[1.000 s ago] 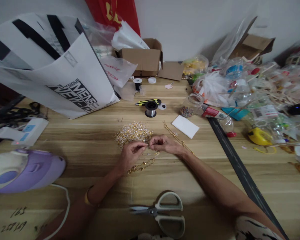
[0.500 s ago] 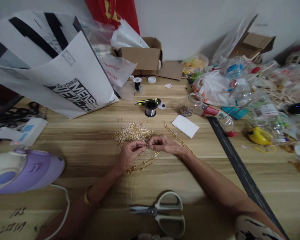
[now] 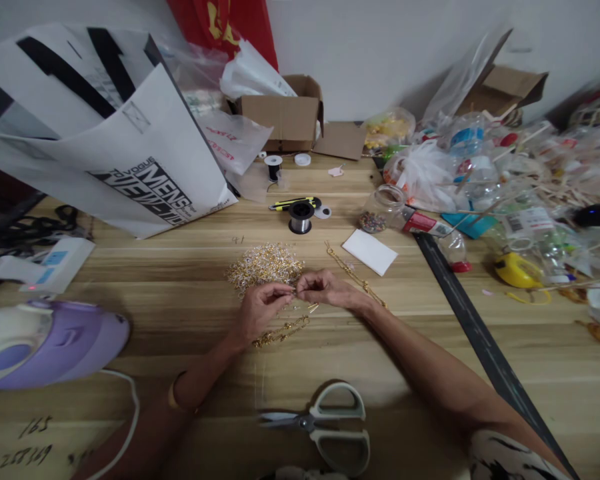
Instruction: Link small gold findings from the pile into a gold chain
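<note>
My left hand (image 3: pixel 263 308) and my right hand (image 3: pixel 325 289) meet fingertip to fingertip over the wooden table, both pinched closed. Whatever sits between the fingertips is too small to make out. Just behind them lies a pile of small gold and silver pieces (image 3: pixel 266 262). A gold chain (image 3: pixel 281 331) rests in front of the hands, beside my left hand. Another gold chain (image 3: pixel 347 268) runs past the back of my right wrist. Tiny gold pins (image 3: pixel 313 308) lie below my right fingers.
Scissors (image 3: pixel 320 423) lie near the front edge. Behind are a wire spool (image 3: pixel 301 219), a cutter (image 3: pixel 294 204), a white card (image 3: pixel 370 251) and a bead jar (image 3: pixel 380 210). A purple appliance (image 3: pixel 80 340) stands left; plastic bottles (image 3: pixel 480 180) crowd the right.
Both hands hold nearly the same pinched pose at the same spot. The whole view has shifted very slightly.
</note>
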Tool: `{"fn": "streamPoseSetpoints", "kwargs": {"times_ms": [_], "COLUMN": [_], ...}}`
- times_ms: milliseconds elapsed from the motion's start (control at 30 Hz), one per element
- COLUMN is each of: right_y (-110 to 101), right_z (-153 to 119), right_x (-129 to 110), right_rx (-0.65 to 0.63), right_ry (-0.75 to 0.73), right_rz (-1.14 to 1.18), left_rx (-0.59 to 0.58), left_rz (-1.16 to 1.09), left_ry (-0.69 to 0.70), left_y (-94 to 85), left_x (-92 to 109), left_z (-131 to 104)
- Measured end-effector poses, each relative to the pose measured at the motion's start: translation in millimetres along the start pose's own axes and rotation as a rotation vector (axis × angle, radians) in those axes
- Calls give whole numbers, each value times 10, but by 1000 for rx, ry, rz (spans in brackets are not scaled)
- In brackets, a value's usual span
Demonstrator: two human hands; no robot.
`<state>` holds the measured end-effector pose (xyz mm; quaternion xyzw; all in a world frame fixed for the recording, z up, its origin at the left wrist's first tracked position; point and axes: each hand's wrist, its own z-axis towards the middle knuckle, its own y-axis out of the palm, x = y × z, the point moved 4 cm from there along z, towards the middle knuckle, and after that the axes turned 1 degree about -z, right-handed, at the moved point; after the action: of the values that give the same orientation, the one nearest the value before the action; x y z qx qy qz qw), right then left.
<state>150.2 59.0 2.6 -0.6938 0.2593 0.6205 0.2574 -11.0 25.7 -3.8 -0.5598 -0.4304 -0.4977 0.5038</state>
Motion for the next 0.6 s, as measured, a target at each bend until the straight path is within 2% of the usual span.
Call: {"fn": "streamPoseSetpoints", "kwargs": {"times_ms": [600], "right_y": [3], "right_z": [-2], "right_x": [14], "right_rx": [4], "right_ry": [-1], "right_rz": [-11], "left_rx": [-20], "left_rz": [7], "left_ry": [11], "left_y": [10], "left_x": [55], "left_z": [-5]}}
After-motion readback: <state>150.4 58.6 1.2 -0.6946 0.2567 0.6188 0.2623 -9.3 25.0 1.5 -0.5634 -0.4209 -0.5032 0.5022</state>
